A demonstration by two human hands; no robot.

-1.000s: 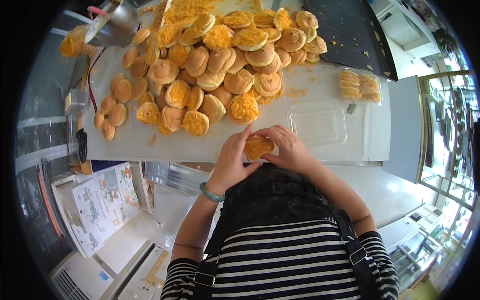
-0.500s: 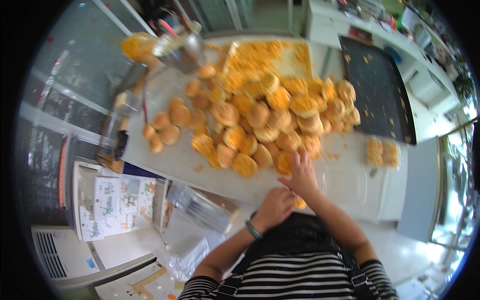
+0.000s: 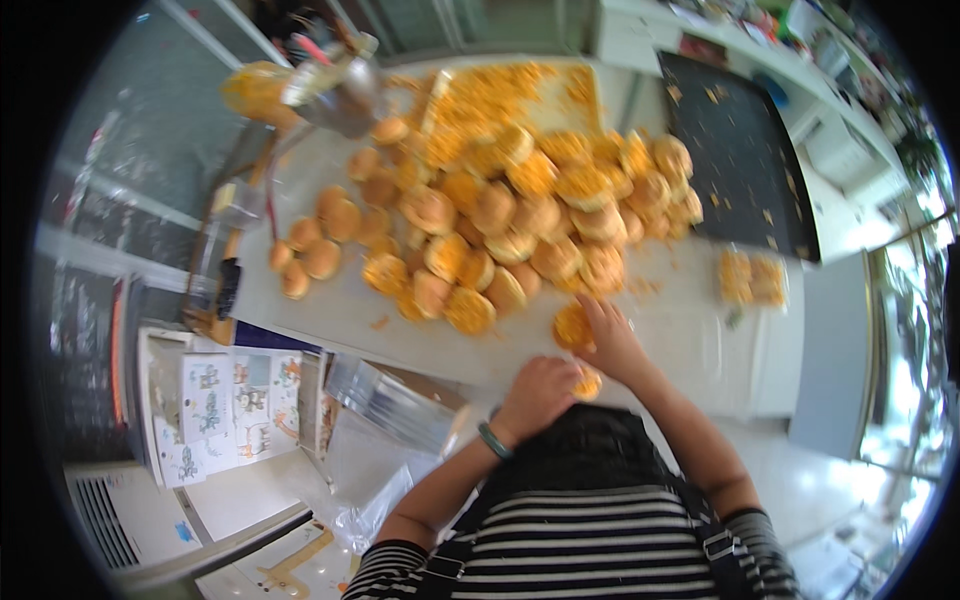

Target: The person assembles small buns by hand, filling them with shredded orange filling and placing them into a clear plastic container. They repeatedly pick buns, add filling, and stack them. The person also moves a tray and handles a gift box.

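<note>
A heap of round golden buns (image 3: 493, 207), many coated with orange floss-like crumbs, spreads over the pale table. My right hand (image 3: 612, 345) grips an orange-coated bun (image 3: 572, 326) just in front of the heap. Closer to my body, my left hand (image 3: 540, 393) is closed round another orange-coated bun (image 3: 587, 384), of which only the right side shows. My left fingertips are partly hidden, and I cannot tell whether a wrapper surrounds that bun.
A tray (image 3: 600, 110) with orange crumbs lies behind the heap, beside a metal bowl (image 3: 345, 98). A black baking tray (image 3: 735, 150) stands at right. A clear pack (image 3: 752, 278) holds orange-topped pieces. Plastic bags (image 3: 380, 455) lie left of me, below the table edge.
My right hand has drawn an orange-coated bun away from the front of the heap toward me. The bun in my left hand shows more now. The whole view has shifted slightly.
</note>
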